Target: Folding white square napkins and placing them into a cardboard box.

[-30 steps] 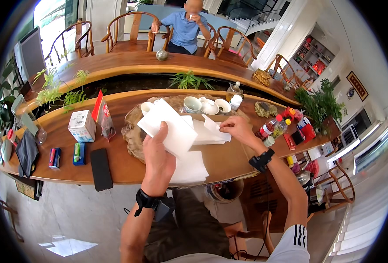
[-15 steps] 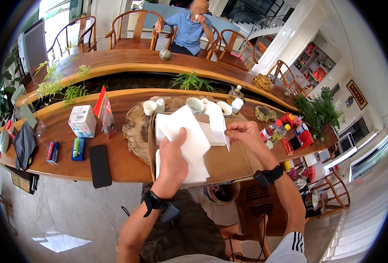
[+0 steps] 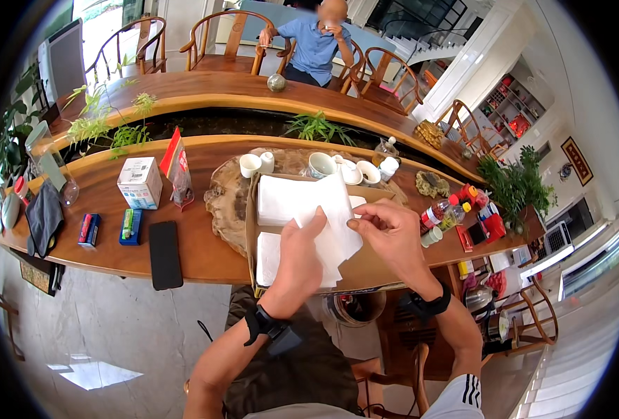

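Note:
A folded white paper sheet (image 3: 336,222) is held up over a shallow cardboard box (image 3: 376,271) at the table's front edge. My left hand (image 3: 299,262) grips its lower left part, thumb on top. From the other side, my right hand (image 3: 393,234) pinches the sheet's right edge between thumb and fingertips. Inside the box, more white paper (image 3: 278,199) lies at the back left, and another white pile (image 3: 268,255) lies at the front left, partly behind my left hand. The papers' exact kind cannot be made out.
Behind the box, white cups (image 3: 251,165) and a bowl (image 3: 321,165) stand on a carved wooden slab (image 3: 227,202). A black phone (image 3: 165,255), small packs and a white carton (image 3: 140,183) lie left. Bottles (image 3: 439,211) stand right. A person (image 3: 315,49) sits across the table.
My right hand has moved slightly down with the sheet's right flap, which now lies against the rest. The held paper has come round more upright. The whole view has shifted slightly.

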The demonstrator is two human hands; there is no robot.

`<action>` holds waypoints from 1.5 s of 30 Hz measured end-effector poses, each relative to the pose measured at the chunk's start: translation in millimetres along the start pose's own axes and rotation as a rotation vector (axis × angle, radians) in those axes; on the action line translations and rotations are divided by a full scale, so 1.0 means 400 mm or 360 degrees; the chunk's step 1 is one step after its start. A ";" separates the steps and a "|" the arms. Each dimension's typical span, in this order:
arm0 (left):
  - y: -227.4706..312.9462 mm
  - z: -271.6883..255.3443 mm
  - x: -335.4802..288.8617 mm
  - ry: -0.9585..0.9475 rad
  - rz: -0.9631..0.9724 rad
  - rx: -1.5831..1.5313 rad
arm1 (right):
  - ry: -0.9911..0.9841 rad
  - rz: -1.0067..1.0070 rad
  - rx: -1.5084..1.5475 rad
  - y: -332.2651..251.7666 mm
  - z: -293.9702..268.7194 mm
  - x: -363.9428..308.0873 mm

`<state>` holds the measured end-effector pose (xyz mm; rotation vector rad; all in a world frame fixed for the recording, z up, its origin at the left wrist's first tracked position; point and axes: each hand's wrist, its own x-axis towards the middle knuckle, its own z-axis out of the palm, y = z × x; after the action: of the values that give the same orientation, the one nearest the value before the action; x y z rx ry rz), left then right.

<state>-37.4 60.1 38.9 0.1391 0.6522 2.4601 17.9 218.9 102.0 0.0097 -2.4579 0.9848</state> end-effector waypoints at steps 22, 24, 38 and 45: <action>0.004 0.009 0.002 -0.0072 -0.0053 -0.0010 | -0.0013 0.0224 0.0716 0.034 -0.027 0.004; 0.010 0.009 0.002 -0.0072 -0.0065 -0.0024 | 0.0011 0.0261 0.0702 0.029 -0.034 0.000; 0.001 -0.016 0.016 -0.0032 -0.0073 -0.0046 | 0.0249 -0.0116 0.0113 0.028 -0.053 -0.034; 0.003 -0.012 0.022 0.0052 -0.0071 -0.0087 | 0.0346 -0.0382 0.0052 0.047 -0.060 -0.038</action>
<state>-46.4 62.4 34.9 0.0627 0.5946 2.4392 38.3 245.9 98.1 0.1940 -2.1828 0.8717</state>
